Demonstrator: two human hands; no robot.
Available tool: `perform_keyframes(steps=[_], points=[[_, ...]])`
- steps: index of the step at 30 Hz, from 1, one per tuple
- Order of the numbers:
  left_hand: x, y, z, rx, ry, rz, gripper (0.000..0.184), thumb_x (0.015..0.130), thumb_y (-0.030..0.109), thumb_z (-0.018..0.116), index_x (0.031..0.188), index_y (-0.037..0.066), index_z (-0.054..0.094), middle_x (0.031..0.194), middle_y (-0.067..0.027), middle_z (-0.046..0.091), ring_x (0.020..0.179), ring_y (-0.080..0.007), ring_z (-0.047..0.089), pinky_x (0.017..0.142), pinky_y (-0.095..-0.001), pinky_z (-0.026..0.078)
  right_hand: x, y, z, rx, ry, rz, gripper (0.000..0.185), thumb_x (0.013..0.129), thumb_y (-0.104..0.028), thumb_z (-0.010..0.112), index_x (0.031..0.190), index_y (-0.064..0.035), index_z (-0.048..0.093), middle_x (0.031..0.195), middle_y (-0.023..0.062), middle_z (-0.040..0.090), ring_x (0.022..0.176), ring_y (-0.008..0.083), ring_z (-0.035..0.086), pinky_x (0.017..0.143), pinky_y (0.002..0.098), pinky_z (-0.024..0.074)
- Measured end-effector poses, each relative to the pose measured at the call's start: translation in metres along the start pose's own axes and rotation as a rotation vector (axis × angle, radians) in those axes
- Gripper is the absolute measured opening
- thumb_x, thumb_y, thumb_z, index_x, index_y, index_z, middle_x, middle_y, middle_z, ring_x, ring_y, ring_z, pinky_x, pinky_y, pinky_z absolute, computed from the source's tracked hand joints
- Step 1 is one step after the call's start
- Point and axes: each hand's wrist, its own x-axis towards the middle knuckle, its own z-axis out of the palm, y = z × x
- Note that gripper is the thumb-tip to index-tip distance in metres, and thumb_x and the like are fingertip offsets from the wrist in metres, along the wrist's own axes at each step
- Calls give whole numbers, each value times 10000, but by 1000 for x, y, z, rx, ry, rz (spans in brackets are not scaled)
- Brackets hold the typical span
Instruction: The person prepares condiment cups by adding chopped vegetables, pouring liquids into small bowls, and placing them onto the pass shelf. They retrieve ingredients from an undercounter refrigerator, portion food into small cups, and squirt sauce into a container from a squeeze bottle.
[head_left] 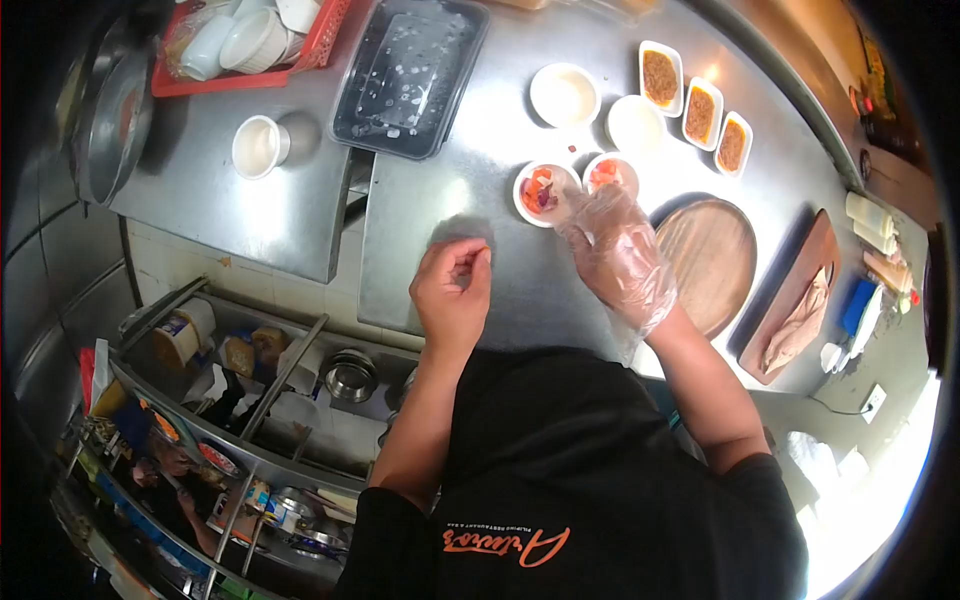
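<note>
My left hand (453,292) is bare, its fingers curled together over the steel counter (405,215); whatever they hold, if anything, is hidden. My right hand (617,248) wears a clear plastic glove and reaches to two white cups of chopped red and white pieces. Its fingertips lie at the near side of the right cup (610,172), close to the left cup (542,193). The glove hides whether something is between the fingers. Behind them stand two white round cups, one at the left (565,95) and one at the right (635,124).
Three white dishes of brown food (660,78) stand at the back right. A round wooden board (712,265) and a rectangular board with a folded cloth (797,318) lie at the right. A black tray (408,75), a white cup (260,147) and a red basket (318,42) are at the left.
</note>
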Motion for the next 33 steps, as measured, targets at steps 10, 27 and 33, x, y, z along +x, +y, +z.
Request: perform_keyframes(steps=[10,27,33], points=[[4,10,14,-18,-9,21,137,879,-36,733,1008,-8,699,982,-65,677,847,-109,655,751,-239,541,6,-9,14,-183,25,-176,416,834,-55,613,1248,-24,634,842,165,640,806,342,640,705,433,538],[15,20,21,-2,17,146,141,862,-56,736,990,-3,714,976,-87,691,817,-123,661,704,-246,540,-8,-12,14,-106,-64,-97,465,823,-28,609,1288,-39,633,781,125,610,732,312,615,638,431,511],[41,36,37,117,-60,319,187,808,-65,743,965,37,733,1050,-116,665,861,-201,641,725,-290,531,-12,-12,-1,-181,-115,-93,621,812,-26,621,1426,-35,531,748,93,573,723,284,595,651,417,506]])
